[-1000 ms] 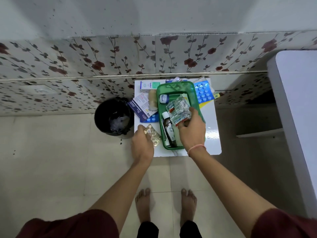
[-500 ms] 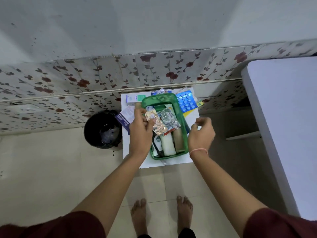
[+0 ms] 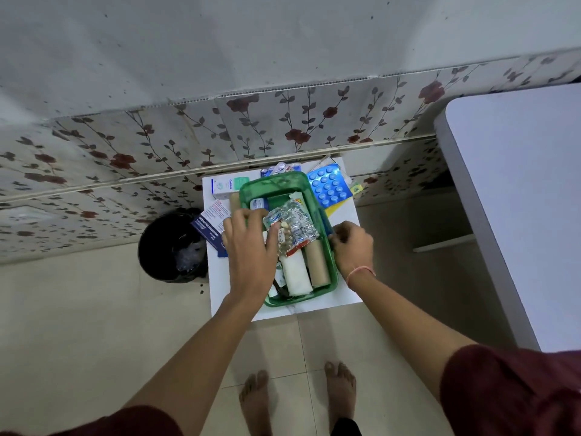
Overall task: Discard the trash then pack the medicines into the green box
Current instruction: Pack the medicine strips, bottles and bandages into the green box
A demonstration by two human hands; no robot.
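Reaching over the near left part of the green box point(image 3: 284, 184), the left hand point(image 3: 248, 250) lies palm down with its fingers spread and loose, its thumb resting on a gold blister strip point(image 3: 283, 239) that sits on the heap inside; it looks to be pressing the strip down so that it settles among the packs, and I judge the hand is not clamped on anything. The right hand point(image 3: 352, 247) is curled against the box's right rim, probably to steady the box while the other hand packs; whether its fingers pinch the rim or only touch it cannot be told. Inside the box lie silver foil strips point(image 3: 298, 220), a white roll point(image 3: 295, 275) and a tan roll point(image 3: 318, 262) side by side toward the near end, and a small white jar point(image 3: 258, 204) toward the far end. The box stands in the middle of a small white table point(image 3: 344, 287), and medicines not yet packed ring it: a blue blister sheet point(image 3: 328, 187) at the far right corner, a white carton point(image 3: 224, 185) at the far left corner, a dark blue carton point(image 3: 207, 228) overhanging the left edge. A black bin point(image 3: 171, 247) stands on the pale tiled floor, touching the table's left side, handy for trash. Behind is a flowered wall, and a larger white surface lies to the right.
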